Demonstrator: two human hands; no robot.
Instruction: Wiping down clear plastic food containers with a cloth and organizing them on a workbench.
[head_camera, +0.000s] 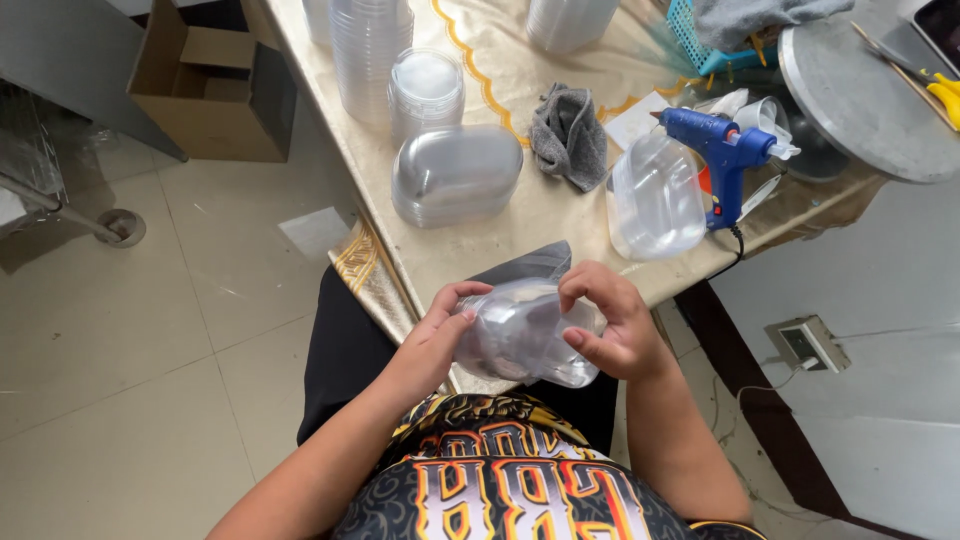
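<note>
Pale floor tiles spread below the worktop (470, 250) and its gold-trimmed cloth. Off its near edge, over my lap, I hold a clear plastic container (520, 335) clamped between both hands: left hand (430, 345) cupping one end, right hand (610, 325) pinching the other, so it stays steady. A blue glue gun (725, 150) rests near the right edge, close to reach.

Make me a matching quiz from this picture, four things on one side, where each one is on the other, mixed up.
Things:
1. glue gun
2. grey cloth
3. cardboard box
4. clear tub

Places:
A. on the floor, left of the table
B. between the left hand and right hand
C. table's right end, beside an empty tub
D. middle of the table

Pairs: 1-C, 2-D, 3-A, 4-B
</note>
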